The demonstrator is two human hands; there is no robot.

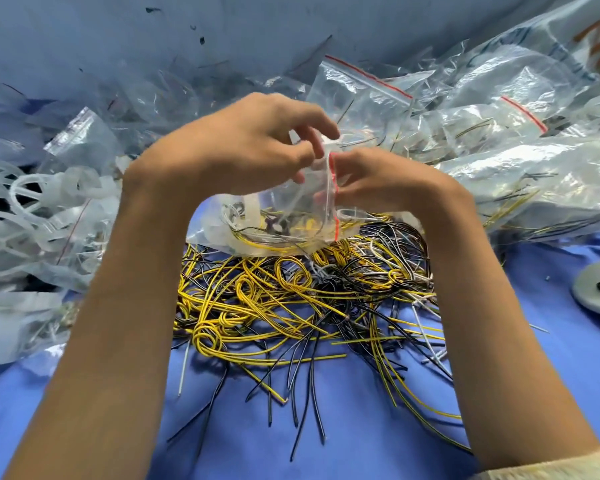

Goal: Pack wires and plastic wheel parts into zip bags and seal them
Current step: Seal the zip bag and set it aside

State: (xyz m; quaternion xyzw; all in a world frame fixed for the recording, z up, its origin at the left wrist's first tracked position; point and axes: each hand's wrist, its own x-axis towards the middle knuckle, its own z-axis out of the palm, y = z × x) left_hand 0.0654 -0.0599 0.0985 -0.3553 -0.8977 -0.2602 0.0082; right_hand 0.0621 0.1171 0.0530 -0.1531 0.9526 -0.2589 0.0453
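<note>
Both hands, the left hand (243, 147) and right hand (378, 178), pinch the red-striped mouth of a filled zip bag (278, 220) above the wire pile (291, 299) on the table (534, 358)

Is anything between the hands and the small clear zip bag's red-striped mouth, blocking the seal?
Nothing visible. The left hand and right hand both pinch the small clear zip bag at its red-striped mouth, above the pile of yellow, black and white wires. Whether a wire crosses the seal cannot be told.
</note>
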